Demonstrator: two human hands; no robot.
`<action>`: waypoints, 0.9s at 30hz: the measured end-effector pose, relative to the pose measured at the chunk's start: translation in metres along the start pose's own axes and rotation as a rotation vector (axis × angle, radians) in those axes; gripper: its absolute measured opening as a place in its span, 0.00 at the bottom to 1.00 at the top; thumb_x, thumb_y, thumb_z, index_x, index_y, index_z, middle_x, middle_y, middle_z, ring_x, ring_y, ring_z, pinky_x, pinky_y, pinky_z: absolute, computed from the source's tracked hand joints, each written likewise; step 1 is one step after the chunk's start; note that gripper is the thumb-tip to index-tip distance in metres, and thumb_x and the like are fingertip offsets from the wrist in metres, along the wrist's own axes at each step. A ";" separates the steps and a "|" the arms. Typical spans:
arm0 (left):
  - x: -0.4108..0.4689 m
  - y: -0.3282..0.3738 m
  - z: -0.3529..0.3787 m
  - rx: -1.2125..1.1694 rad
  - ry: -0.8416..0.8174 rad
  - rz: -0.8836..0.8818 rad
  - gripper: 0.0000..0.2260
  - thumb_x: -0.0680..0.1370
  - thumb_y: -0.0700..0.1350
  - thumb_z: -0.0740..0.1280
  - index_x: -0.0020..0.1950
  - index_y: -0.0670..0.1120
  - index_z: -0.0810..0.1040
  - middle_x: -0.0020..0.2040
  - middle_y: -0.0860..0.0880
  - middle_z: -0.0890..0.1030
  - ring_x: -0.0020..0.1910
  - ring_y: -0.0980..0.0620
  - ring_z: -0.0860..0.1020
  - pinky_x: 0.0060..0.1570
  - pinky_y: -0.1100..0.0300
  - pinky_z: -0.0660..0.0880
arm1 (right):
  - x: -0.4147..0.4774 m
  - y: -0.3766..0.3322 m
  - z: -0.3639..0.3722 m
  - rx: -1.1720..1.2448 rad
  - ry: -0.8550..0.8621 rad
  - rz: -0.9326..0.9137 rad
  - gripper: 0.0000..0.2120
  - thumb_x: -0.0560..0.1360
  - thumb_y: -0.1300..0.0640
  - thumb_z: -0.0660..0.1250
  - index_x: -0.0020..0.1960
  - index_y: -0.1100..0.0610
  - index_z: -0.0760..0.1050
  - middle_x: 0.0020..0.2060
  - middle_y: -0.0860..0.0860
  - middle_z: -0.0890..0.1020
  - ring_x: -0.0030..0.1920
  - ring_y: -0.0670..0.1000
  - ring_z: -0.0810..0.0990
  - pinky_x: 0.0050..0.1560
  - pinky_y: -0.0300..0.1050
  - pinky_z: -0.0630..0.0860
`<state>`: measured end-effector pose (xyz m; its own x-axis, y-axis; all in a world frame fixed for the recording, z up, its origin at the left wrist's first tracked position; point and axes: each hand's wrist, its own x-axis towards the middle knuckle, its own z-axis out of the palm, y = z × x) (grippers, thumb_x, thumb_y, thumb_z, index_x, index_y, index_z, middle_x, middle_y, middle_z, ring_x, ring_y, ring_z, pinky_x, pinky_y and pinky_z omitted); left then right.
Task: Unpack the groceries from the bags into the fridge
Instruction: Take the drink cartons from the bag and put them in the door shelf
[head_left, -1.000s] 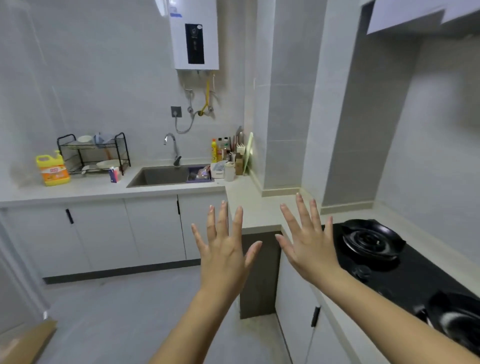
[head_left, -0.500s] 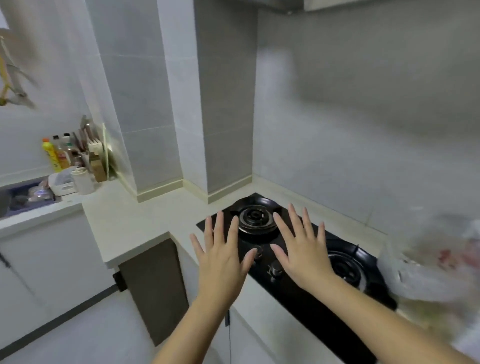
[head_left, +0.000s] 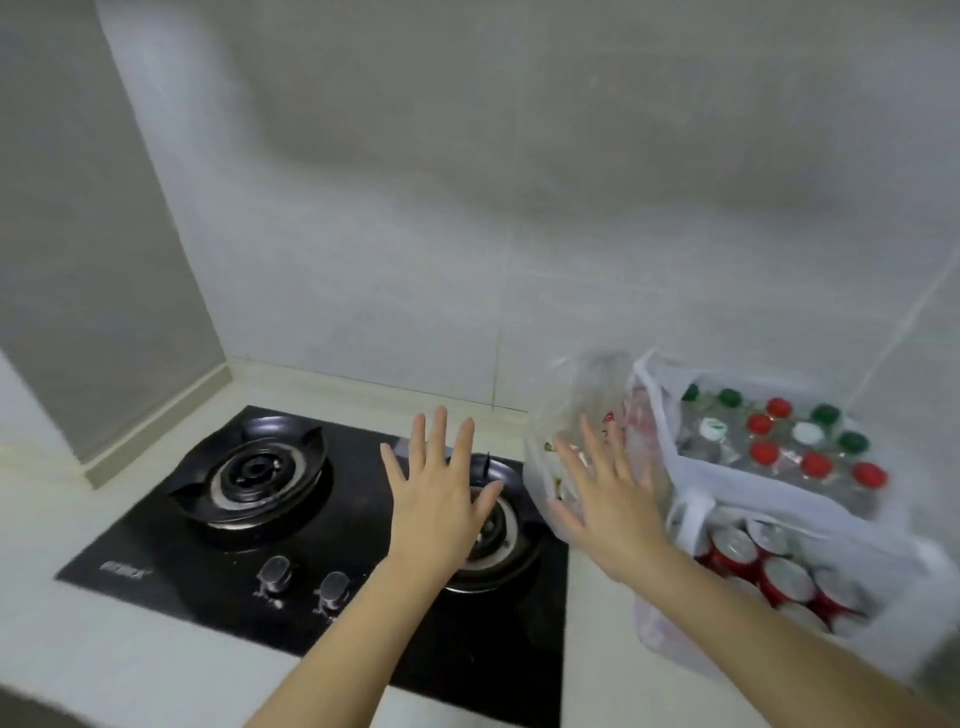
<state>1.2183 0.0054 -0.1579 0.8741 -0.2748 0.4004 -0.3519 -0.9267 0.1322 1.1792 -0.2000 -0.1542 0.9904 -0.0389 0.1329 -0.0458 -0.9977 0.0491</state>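
Observation:
My left hand hovers flat with spread fingers over the right burner of a black gas hob. My right hand is also spread flat, in front of a clear plastic bag on the counter. Neither hand holds anything. Right of that bag stands a white bag full of bottles with red, green and white caps. In front of it another white bag holds several red cans. The fridge is out of view.
The hob has two burners and two knobs at its front. A pale counter surrounds it, with grey tiled walls behind and a wall corner at the left.
The view has swung right, from the sink past the hob to the grocery bags. Both hands stay raised and spread, now in front of the hob and the bags.

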 end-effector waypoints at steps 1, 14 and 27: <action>0.009 0.011 0.008 -0.015 -0.012 0.014 0.32 0.76 0.64 0.57 0.74 0.47 0.66 0.76 0.40 0.63 0.75 0.37 0.61 0.65 0.30 0.60 | 0.002 0.013 0.003 0.010 -0.006 0.003 0.36 0.74 0.30 0.50 0.78 0.42 0.53 0.79 0.52 0.51 0.78 0.61 0.51 0.68 0.71 0.61; 0.184 0.097 0.082 -0.219 -0.237 0.144 0.50 0.73 0.58 0.71 0.78 0.52 0.36 0.80 0.44 0.41 0.78 0.40 0.51 0.72 0.44 0.62 | 0.041 0.080 0.044 -0.001 -0.329 0.054 0.29 0.74 0.65 0.61 0.72 0.47 0.65 0.64 0.52 0.75 0.60 0.56 0.76 0.54 0.49 0.75; 0.266 0.130 0.161 -0.359 -0.536 -0.045 0.10 0.78 0.36 0.58 0.55 0.41 0.77 0.55 0.41 0.80 0.51 0.42 0.79 0.44 0.55 0.74 | 0.071 0.098 0.063 0.644 -0.124 0.635 0.05 0.75 0.66 0.59 0.45 0.66 0.74 0.38 0.56 0.76 0.37 0.49 0.72 0.38 0.41 0.68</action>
<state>1.4589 -0.2294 -0.1801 0.9040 -0.4135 -0.1090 -0.3194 -0.8224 0.4707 1.2532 -0.3039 -0.2020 0.8123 -0.5599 -0.1633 -0.5425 -0.6226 -0.5640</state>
